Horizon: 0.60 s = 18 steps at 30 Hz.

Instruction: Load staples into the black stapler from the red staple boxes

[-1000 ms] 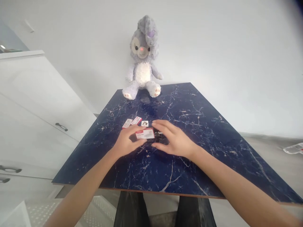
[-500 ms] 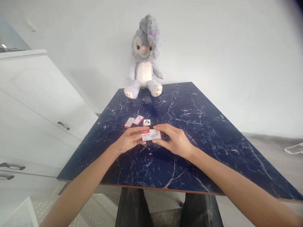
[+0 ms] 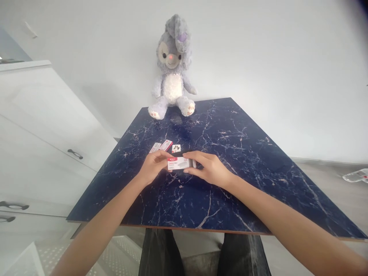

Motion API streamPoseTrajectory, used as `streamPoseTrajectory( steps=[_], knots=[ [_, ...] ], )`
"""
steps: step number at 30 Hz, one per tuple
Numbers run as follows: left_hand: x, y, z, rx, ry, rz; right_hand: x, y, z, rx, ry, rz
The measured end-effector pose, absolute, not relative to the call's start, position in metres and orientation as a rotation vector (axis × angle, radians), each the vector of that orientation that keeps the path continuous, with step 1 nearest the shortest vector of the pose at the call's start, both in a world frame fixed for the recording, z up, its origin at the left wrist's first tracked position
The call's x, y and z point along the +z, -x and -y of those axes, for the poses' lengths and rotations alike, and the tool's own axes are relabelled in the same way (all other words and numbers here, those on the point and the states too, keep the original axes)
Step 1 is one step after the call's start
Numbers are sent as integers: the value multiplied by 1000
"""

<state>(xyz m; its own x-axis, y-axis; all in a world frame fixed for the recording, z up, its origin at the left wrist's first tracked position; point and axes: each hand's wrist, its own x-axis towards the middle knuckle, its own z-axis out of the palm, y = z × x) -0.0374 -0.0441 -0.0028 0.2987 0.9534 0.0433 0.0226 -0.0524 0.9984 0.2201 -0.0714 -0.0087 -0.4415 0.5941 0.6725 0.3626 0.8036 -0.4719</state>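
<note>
Both hands hold a small red and white staple box (image 3: 176,164) above the table, its printed side facing me. My left hand (image 3: 153,165) grips the left end, thumb and fingers closed round it. At the other end, my right hand (image 3: 211,166) pinches with thumb and forefinger, where a grey inner part (image 3: 192,164) shows beyond the printed sleeve. What lies inside is too small to make out. Just behind my hands, a dark object (image 3: 179,154) is mostly hidden. Two red and white boxes (image 3: 166,145) and a small white card or box with a dark picture (image 3: 176,148) lie beyond.
The blue marbled table (image 3: 230,134) stands against a white wall. A grey plush rabbit (image 3: 172,84) sits at its far edge. White cabinets (image 3: 37,134) with dark handles are on the left. A clear plastic item (image 3: 355,176) lies on the floor at right.
My right hand has drawn the right end outward, so a grey inner part now shows past the printed sleeve. The view has shifted slightly.
</note>
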Motion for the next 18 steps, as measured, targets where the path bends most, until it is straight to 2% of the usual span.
streamPoseTrajectory(
  steps=[6,18],
  knots=[
    [7,43,40,1169,-1250,-1009,-3,-229,67,305,824,2077],
    [0,49,40,1000,-1592,-954,0,-220,70,208,699,2152]
  ],
)
